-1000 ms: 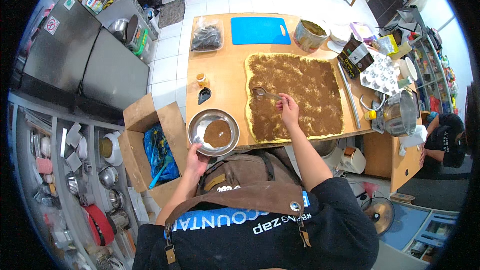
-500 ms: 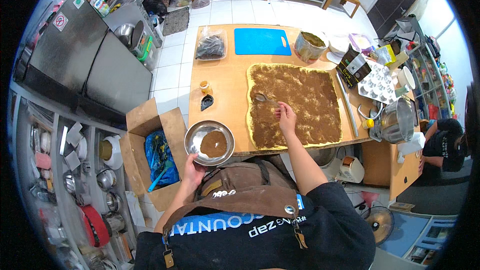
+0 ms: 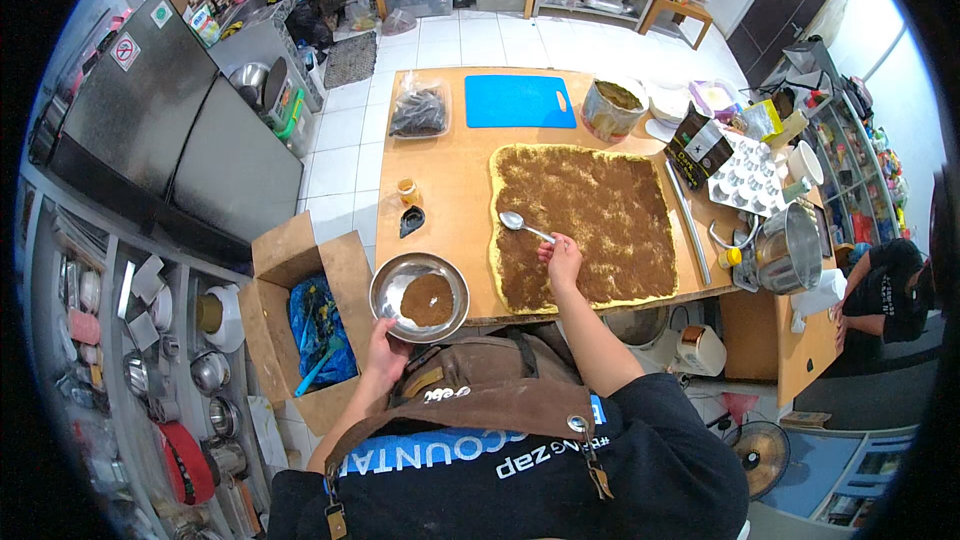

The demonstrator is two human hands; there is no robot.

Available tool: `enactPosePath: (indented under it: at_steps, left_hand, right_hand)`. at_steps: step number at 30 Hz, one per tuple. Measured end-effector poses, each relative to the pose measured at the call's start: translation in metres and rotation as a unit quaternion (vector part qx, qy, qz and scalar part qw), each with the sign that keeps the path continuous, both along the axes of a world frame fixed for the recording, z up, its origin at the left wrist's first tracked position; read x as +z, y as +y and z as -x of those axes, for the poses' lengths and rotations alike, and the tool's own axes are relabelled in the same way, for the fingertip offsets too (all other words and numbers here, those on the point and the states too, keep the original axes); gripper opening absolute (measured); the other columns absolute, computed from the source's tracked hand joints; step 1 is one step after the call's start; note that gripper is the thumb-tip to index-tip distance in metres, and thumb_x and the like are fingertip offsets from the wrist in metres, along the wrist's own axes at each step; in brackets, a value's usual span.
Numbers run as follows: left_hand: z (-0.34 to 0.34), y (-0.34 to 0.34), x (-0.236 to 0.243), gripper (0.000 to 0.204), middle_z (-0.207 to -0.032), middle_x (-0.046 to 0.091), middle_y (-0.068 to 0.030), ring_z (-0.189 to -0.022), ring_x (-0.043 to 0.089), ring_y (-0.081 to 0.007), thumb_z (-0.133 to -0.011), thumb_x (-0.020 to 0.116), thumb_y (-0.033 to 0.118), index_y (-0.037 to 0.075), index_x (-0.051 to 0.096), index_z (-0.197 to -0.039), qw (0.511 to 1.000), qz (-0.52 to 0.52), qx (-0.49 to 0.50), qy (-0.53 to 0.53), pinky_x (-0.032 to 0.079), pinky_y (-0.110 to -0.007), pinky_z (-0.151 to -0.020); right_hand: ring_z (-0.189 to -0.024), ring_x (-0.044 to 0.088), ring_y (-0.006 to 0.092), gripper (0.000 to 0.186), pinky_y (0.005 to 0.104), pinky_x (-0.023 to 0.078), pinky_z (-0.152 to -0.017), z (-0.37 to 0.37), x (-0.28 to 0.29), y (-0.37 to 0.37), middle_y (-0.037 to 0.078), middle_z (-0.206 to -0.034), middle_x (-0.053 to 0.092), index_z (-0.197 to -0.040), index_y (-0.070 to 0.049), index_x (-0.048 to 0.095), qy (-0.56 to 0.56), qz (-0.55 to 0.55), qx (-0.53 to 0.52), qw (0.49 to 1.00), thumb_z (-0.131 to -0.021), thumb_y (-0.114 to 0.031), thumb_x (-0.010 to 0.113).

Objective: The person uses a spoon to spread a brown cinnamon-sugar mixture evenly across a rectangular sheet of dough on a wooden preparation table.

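Note:
My left hand grips the rim of a round metal bowl at the table's near left edge. Brown powder lies in a heap inside it. In my right hand is a metal spoon, held by its handle over a wide rectangular sheet of yellow dough. Patchy brown powder covers most of the dough, with a pale border showing at its edges. The spoon's bowl is above the left part of the sheet, and I see little or nothing in it.
A blue cutting board, a tub of dark pieces and a large tin stand along the far side. Right of the dough are a metal rod, a white moulded tray and a mixer bowl. An open carton stands lower left.
My right hand has lowered slightly toward me, and the spoon has turned so its bowl shows more clearly. My left hand still holds the bowl. The view has shifted a little.

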State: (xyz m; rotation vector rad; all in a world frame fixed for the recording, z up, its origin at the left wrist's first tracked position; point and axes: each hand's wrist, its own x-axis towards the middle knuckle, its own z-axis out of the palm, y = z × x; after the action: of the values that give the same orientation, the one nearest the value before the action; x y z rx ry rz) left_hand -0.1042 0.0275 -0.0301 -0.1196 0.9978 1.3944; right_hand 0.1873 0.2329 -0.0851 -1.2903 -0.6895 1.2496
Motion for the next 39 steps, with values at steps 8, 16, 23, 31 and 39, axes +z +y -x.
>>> enactPosePath:
  at_steps: [8, 16, 23, 31, 39]
  left_hand:
    - [0.001, 0.002, -0.004, 0.036, -0.107, 0.053, -0.008, -0.099, 0.051, -0.0227, -0.076, 0.048, 0.014, 0.007, 0.043, -0.11, 0.998, -0.049, 0.003, -0.03, 0.042, -0.039, -0.086]
    - [0.001, 0.007, -0.009, 0.037, -0.105, 0.053, -0.0078, -0.098, 0.052, -0.0224, -0.074, 0.05, 0.015, 0.008, 0.043, -0.11, 1.0, -0.019, -0.011, -0.018, 0.042, -0.04, -0.086]
    - [-0.002, 0.005, -0.004, 0.037, -0.108, 0.052, -0.0082, -0.1, 0.051, -0.0222, -0.074, 0.05, 0.016, 0.009, 0.043, -0.11, 1.0, -0.017, -0.004, -0.005, 0.041, -0.039, -0.087]
    - [-0.001, -0.001, -0.005, 0.044, -0.114, 0.051, -0.0079, -0.105, 0.049, -0.0243, -0.076, 0.05, 0.023, 0.005, 0.043, -0.116, 1.0, -0.005, -0.016, 0.024, 0.036, -0.04, -0.093]
    - [-0.001, 0.005, -0.01, 0.047, -0.115, 0.05, -0.0101, -0.106, 0.048, -0.0252, -0.075, 0.049, 0.023, 0.004, 0.042, -0.117, 0.999, -0.016, -0.026, 0.019, 0.036, -0.04, -0.093]
  right_hand:
    - [-0.055, 0.054, 0.0094, 0.021, 0.0219, 0.045, -0.049, -0.036, 0.023, -0.021, 0.005, -0.068, 0.057, -0.098, -0.004, 0.052, -0.091, -0.013, 0.082, 0.992, -0.091, -0.021, 0.042]
    - [-0.053, 0.052, 0.0098, 0.02, 0.0215, 0.042, -0.045, -0.036, -0.001, -0.001, 0.006, -0.065, 0.055, -0.095, -0.004, 0.053, -0.081, -0.005, 0.1, 0.992, -0.09, -0.021, 0.044]
    - [-0.052, 0.053, 0.0109, 0.022, 0.0227, 0.043, -0.045, -0.016, 0.015, 0.012, 0.007, -0.065, 0.056, -0.098, -0.001, 0.051, -0.041, -0.007, 0.046, 0.998, -0.091, -0.019, 0.041]
    - [-0.056, 0.057, 0.0131, 0.024, 0.0232, 0.047, -0.049, -0.028, 0.004, -0.044, 0.009, -0.07, 0.057, -0.099, -0.001, 0.049, -0.012, 0.054, 0.032, 0.998, -0.092, -0.021, 0.038]
    - [-0.056, 0.056, 0.0124, 0.023, 0.0236, 0.047, -0.051, -0.044, 0.026, -0.065, 0.008, -0.069, 0.058, -0.096, 0.0, 0.051, -0.087, 0.05, 0.117, 0.988, -0.092, -0.02, 0.04]
